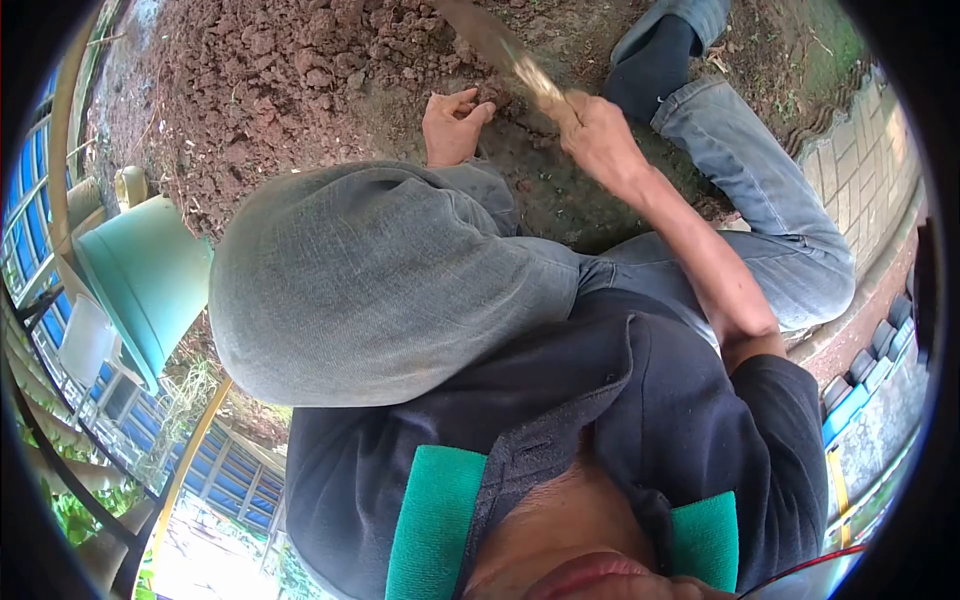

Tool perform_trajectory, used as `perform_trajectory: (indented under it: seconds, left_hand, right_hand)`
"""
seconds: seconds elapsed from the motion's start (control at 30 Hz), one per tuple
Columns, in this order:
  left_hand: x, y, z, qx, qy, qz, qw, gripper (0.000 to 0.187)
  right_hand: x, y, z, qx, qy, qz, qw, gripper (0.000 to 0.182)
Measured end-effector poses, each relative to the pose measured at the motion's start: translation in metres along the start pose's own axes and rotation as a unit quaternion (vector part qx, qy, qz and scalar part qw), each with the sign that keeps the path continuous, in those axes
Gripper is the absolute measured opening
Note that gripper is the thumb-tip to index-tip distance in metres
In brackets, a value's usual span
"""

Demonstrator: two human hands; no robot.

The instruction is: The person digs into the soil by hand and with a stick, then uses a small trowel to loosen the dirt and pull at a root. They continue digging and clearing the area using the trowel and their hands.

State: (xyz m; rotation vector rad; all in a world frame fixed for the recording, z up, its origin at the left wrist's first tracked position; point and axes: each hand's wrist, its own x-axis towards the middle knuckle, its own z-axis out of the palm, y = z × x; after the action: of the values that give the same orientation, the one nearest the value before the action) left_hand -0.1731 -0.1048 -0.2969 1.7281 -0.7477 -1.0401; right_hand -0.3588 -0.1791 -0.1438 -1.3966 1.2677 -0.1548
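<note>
My right hand (595, 130) is closed round the handle end of a machete (500, 52). The long, brownish blade slants up and left over the soil, blurred, with one bright patch near the hand. Its far tip runs out of view at the top edge. Just left of it, my left hand (455, 125) rests low by the loose soil (270, 80), fingers loosely curled and apart. I make out nothing held in it. Darker, flatter ground (580, 205) lies between my legs.
My bent left knee (360, 280) in grey trousers fills the middle. My right leg (750, 180) and dark-socked foot (650, 75) border the work spot. A pale green bucket (145, 285) stands at left, brick paving (860, 170) at right, a blue tray (870, 390) beyond it.
</note>
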Motion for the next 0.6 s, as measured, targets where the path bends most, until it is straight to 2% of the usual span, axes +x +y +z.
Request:
perform_trajectory:
  seconds: [0.07,0.13,0.17,0.2,0.27,0.37,0.47,0.5,0.6]
  left_hand:
    - [-0.004,0.0,0.0,0.024,0.007,0.003,1.0,0.037]
    - [-0.007,0.015,0.0,0.073,0.014,0.018,0.997,0.038]
    - [-0.01,0.023,-0.001,0.11,0.005,0.015,0.994,0.037]
    - [-0.014,0.033,-0.001,0.146,-0.002,0.015,0.989,0.037]
    - [-0.009,0.043,-0.002,0.192,-0.011,0.028,0.981,0.037]
    - [-0.027,0.03,-0.01,0.195,-0.029,0.017,0.98,0.038]
    - [-0.016,0.018,-0.011,0.123,-0.051,0.024,0.991,0.039]
    - [-0.015,0.015,-0.013,0.115,-0.055,0.017,0.992,0.039]
    - [-0.017,0.008,-0.015,0.107,-0.061,0.011,0.992,0.037]
  right_hand:
    - [-0.014,-0.024,0.002,-0.125,0.103,-0.193,0.968,0.035]
    - [-0.018,-0.036,0.003,-0.196,0.184,-0.363,0.892,0.032]
    - [-0.013,-0.007,0.015,-0.14,0.193,-0.328,0.914,0.032]
    - [-0.008,0.025,0.026,-0.194,0.141,-0.228,0.944,0.032]
    - [0.012,0.07,0.035,-0.292,0.035,-0.022,0.956,0.033]
    - [0.019,0.059,0.018,-0.148,-0.037,-0.062,0.986,0.045]
    - [0.023,0.049,0.003,-0.127,-0.002,-0.015,0.992,0.051]
    - [0.02,0.043,-0.003,-0.131,0.023,-0.015,0.991,0.044]
    - [-0.012,-0.03,-0.013,-0.131,0.116,-0.232,0.957,0.034]
